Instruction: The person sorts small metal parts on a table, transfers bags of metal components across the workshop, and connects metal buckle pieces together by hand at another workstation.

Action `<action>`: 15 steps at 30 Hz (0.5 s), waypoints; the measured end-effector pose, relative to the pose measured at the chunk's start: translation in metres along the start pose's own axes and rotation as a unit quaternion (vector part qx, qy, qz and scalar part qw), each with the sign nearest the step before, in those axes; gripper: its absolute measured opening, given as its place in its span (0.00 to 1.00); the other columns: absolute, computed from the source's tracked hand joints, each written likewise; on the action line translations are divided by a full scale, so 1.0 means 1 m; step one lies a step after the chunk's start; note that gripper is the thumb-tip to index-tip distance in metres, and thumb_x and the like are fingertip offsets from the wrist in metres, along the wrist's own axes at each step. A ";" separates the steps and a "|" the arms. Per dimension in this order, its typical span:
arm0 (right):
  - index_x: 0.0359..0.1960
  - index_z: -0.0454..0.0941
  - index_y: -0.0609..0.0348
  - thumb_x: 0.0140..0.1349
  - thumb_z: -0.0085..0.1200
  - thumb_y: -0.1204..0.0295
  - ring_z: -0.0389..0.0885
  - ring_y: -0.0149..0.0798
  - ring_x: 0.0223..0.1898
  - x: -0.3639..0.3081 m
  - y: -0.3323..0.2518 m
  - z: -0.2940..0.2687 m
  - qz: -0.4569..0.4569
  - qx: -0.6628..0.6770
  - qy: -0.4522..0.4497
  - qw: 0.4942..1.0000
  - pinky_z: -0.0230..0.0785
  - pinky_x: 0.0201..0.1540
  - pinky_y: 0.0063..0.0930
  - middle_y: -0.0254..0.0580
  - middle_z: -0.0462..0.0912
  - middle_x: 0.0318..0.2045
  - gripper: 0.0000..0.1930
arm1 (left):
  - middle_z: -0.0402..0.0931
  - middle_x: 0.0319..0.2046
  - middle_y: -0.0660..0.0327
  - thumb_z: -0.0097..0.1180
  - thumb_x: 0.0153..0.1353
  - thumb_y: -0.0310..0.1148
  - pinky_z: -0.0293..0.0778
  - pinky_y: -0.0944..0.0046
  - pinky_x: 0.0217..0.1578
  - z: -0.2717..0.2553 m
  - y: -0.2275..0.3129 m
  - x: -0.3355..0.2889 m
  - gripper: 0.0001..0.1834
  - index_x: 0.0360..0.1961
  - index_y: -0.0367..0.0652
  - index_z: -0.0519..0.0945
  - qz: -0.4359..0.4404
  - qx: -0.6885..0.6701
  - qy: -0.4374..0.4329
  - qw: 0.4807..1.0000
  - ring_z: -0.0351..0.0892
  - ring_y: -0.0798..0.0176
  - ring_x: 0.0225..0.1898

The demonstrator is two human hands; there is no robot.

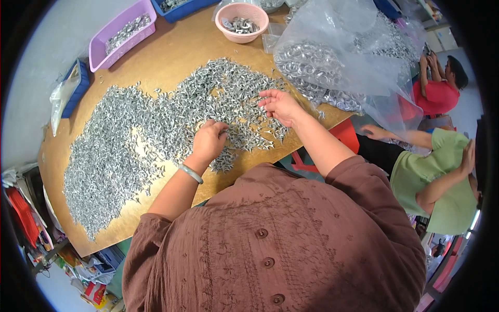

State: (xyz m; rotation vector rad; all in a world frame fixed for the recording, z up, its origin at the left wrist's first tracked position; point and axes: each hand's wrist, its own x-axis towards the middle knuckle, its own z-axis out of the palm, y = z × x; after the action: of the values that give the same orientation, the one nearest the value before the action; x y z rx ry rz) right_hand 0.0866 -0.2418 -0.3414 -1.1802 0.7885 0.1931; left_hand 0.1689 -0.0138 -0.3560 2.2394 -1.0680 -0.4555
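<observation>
A wide spread of small curved silvery metal pieces (pixel 112 140) lies across the golden-brown table (pixel 130 203). At the near edge of that spread, my left hand (pixel 209 140) is closed, its fingertips bent down among the pieces. What it pinches, if anything, is too small to make out. My right hand (pixel 280 107) hovers over the right side of the spread with its fingers apart and stretched leftward. I see nothing held in it. A pale bangle (pixel 191 174) circles my left wrist.
At the far side stand a lilac tub (pixel 97 52) and a pink bowl (pixel 241 37), both holding metal parts. Blue trays (pixel 77 91) sit at the far and left edges. Clear plastic bags (pixel 332 62) of metal rings crowd the right. Two people, in red (pixel 439 97) and green (pixel 442 182), are beyond.
</observation>
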 end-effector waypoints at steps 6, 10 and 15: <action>0.38 0.71 0.64 0.50 0.50 0.81 0.71 0.28 0.24 0.008 0.019 -0.008 -0.102 -0.131 0.047 0.985 0.67 0.27 0.20 0.35 0.74 0.25 0.12 | 0.69 0.24 0.58 0.54 0.45 0.30 0.68 0.57 0.30 0.009 0.010 0.012 0.07 0.28 0.44 0.77 0.051 0.129 -0.014 0.990 0.71 0.53 0.29; 0.31 0.75 0.59 0.48 0.52 0.78 0.74 0.35 0.26 0.007 0.024 -0.015 -0.198 -0.284 0.073 0.935 0.68 0.31 0.26 0.38 0.76 0.28 0.07 | 0.69 0.24 0.61 0.52 0.47 0.30 0.67 0.58 0.32 0.019 0.011 0.005 0.05 0.27 0.47 0.77 0.067 0.190 -0.012 0.979 0.71 0.56 0.30; 0.27 0.75 0.57 0.45 0.53 0.74 0.73 0.43 0.33 -0.001 0.024 -0.021 -0.287 -0.476 0.021 0.831 0.67 0.35 0.34 0.41 0.73 0.29 0.06 | 0.69 0.25 0.63 0.48 0.48 0.31 0.66 0.60 0.33 0.028 0.015 0.012 0.04 0.24 0.49 0.76 0.003 0.229 -0.004 0.973 0.71 0.59 0.31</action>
State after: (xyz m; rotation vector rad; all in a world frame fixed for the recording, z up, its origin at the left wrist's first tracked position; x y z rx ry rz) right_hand 0.0634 -0.2506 -0.3617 -2.3268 0.3033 0.0446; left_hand 0.1520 -0.0410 -0.3677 2.6303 -1.2869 -0.2291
